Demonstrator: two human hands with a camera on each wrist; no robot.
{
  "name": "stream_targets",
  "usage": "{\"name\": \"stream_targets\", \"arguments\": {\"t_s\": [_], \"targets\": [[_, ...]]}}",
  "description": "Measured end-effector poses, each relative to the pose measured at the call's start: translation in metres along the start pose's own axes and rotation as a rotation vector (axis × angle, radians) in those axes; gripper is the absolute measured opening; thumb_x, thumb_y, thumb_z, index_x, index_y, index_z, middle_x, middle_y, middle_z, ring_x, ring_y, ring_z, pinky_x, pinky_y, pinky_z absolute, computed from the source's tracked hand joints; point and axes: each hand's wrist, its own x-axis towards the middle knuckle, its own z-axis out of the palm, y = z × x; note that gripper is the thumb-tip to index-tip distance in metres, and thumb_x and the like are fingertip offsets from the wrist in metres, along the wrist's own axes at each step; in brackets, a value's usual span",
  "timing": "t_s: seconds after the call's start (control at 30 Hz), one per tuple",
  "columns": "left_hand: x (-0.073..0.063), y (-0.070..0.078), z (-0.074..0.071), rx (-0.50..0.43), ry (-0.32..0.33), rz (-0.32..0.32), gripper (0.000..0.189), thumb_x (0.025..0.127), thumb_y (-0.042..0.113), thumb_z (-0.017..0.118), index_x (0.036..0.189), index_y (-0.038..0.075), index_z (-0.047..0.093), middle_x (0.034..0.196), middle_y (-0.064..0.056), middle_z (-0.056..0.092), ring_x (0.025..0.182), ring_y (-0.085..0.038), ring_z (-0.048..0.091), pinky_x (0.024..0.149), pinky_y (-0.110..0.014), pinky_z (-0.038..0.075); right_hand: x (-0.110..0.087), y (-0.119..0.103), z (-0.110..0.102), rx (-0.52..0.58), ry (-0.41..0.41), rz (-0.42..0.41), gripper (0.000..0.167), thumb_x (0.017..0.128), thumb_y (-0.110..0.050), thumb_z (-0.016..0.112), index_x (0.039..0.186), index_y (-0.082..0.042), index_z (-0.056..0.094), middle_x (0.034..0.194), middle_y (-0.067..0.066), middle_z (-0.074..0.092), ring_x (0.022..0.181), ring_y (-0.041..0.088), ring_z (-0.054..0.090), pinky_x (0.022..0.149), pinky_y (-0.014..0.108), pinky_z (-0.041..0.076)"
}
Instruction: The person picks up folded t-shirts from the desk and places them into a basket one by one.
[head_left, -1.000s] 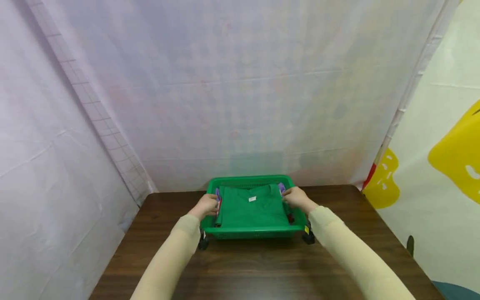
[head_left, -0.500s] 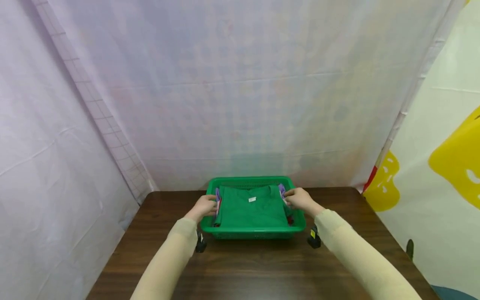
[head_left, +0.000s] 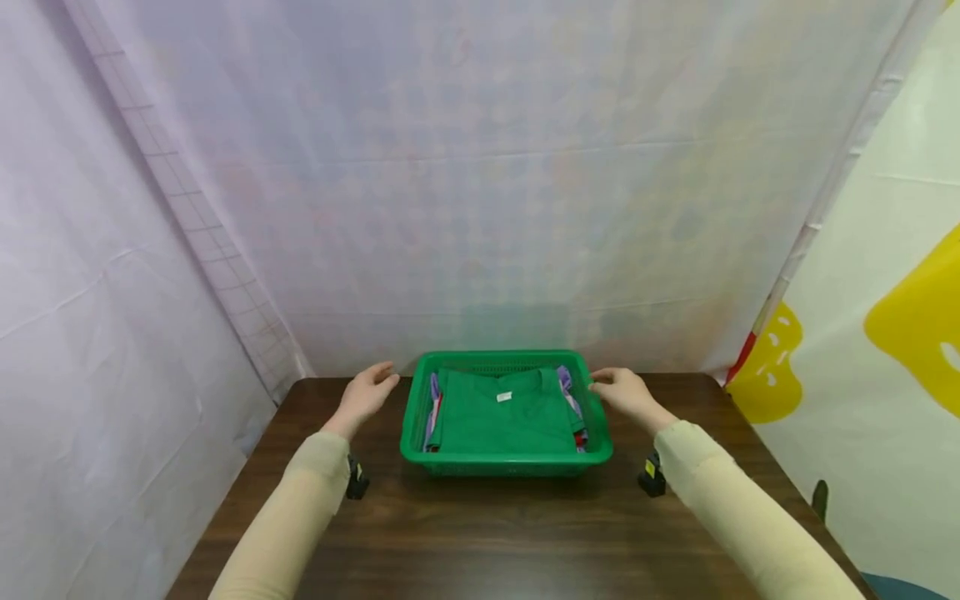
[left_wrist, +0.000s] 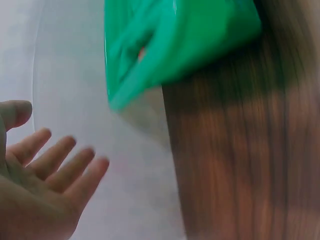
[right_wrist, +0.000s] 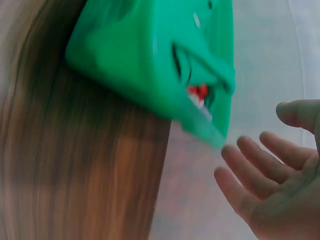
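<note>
A green plastic basket (head_left: 506, 458) stands near the back of the table. On top inside it lies a folded green shirt (head_left: 504, 421) with a white label at its neckline. Purple, white and red cloth (head_left: 570, 396) peeks out along both sides beneath the shirt. My left hand (head_left: 363, 393) is off the basket's left side, holding nothing, its fingers spread and relaxed in the left wrist view. On the other side, my right hand (head_left: 622, 390) is just outside the right rim, and the right wrist view shows its fingers extended with nothing in them.
The dark wood-grain table (head_left: 480, 533) reaches back to a pale curtain (head_left: 480, 208) close behind the basket. At the right hangs a white sheet with yellow shapes (head_left: 765, 367). A black wrist device (head_left: 652, 477) sits below the right sleeve.
Both hands have come out of the basket and moved apart, the left hand farther left and the right hand slightly right. The shirt and basket stay in place.
</note>
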Motion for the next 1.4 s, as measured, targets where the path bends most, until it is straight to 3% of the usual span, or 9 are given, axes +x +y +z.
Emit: {"name": "stream_targets", "arguments": {"t_s": [0.07,0.23,0.37,0.5,0.73,0.97,1.17,1.4], "targets": [[-0.003,-0.005,-0.011,0.150,0.031,0.035,0.058,0.101,0.038,0.048,0.150,0.010,0.036,0.148,-0.019,0.039,0.132,-0.039,0.040,0.104,-0.054,0.035,-0.002,0.006,-0.006,-0.071,0.028,-0.025,0.049,0.099,-0.026,0.053,0.137,0.005,0.048,0.129,0.029,0.054,0.106,0.040,0.058,0.081,0.050,0.051],[-0.010,-0.024,-0.027,0.417,0.068,0.089,0.065,0.100,0.049,0.044,0.154,0.016,0.028,0.157,-0.021,0.021,0.142,-0.043,0.017,0.109,-0.063,0.019,-0.010,0.025,-0.019,-0.259,0.061,-0.052,0.063,0.099,-0.033,0.053,0.147,0.003,0.034,0.143,0.032,0.038,0.123,0.050,0.042,0.093,0.064,0.039],[-0.014,-0.041,-0.032,0.553,0.081,0.077,0.070,0.098,0.058,0.039,0.156,0.022,0.022,0.160,-0.019,0.010,0.144,-0.043,0.003,0.107,-0.070,0.008,-0.016,0.043,-0.024,-0.374,0.060,-0.025,0.079,0.096,-0.046,0.053,0.153,-0.001,0.021,0.150,0.035,0.021,0.134,0.054,0.020,0.098,0.075,0.019],[-0.019,-0.058,-0.032,0.625,0.043,0.026,0.080,0.093,0.070,0.031,0.157,0.022,0.017,0.160,-0.019,0.002,0.144,-0.043,-0.004,0.105,-0.071,-0.001,-0.022,0.060,-0.023,-0.405,0.055,0.019,0.089,0.092,-0.059,0.053,0.155,-0.008,0.018,0.152,0.036,0.007,0.137,0.057,0.003,0.095,0.080,0.000],[-0.030,-0.075,-0.029,0.636,-0.015,-0.065,0.087,0.090,0.076,0.025,0.157,0.021,0.014,0.160,-0.019,0.000,0.144,-0.043,-0.007,0.105,-0.071,-0.004,-0.027,0.072,-0.016,-0.417,0.060,0.054,0.094,0.089,-0.071,0.045,0.155,-0.010,0.018,0.155,0.032,-0.005,0.137,0.057,-0.010,0.090,0.079,-0.015],[-0.031,-0.072,-0.031,0.612,0.020,-0.039,0.088,0.089,0.078,0.023,0.157,0.022,0.016,0.160,-0.019,0.003,0.144,-0.043,-0.004,0.105,-0.071,-0.003,-0.030,0.068,-0.017,-0.383,0.059,0.072,0.095,0.088,-0.073,0.041,0.156,-0.011,0.015,0.154,0.033,-0.006,0.136,0.057,-0.012,0.090,0.079,-0.014],[-0.029,-0.070,-0.031,0.607,0.040,-0.011,0.089,0.088,0.078,0.027,0.156,0.022,0.020,0.160,-0.019,0.006,0.144,-0.044,-0.002,0.105,-0.072,0.000,-0.030,0.072,-0.014,-0.383,0.069,0.075,0.097,0.087,-0.071,0.047,0.156,-0.011,0.014,0.154,0.033,-0.007,0.136,0.057,-0.011,0.090,0.079,-0.015],[-0.031,-0.071,-0.026,0.582,0.047,-0.011,0.081,0.093,0.069,0.035,0.156,0.021,0.019,0.160,-0.019,0.007,0.144,-0.043,-0.001,0.105,-0.072,-0.001,-0.029,0.072,-0.013,-0.393,0.092,0.062,0.102,0.083,-0.077,0.045,0.156,-0.011,0.016,0.155,0.033,-0.005,0.137,0.056,-0.009,0.091,0.079,-0.014]]}}
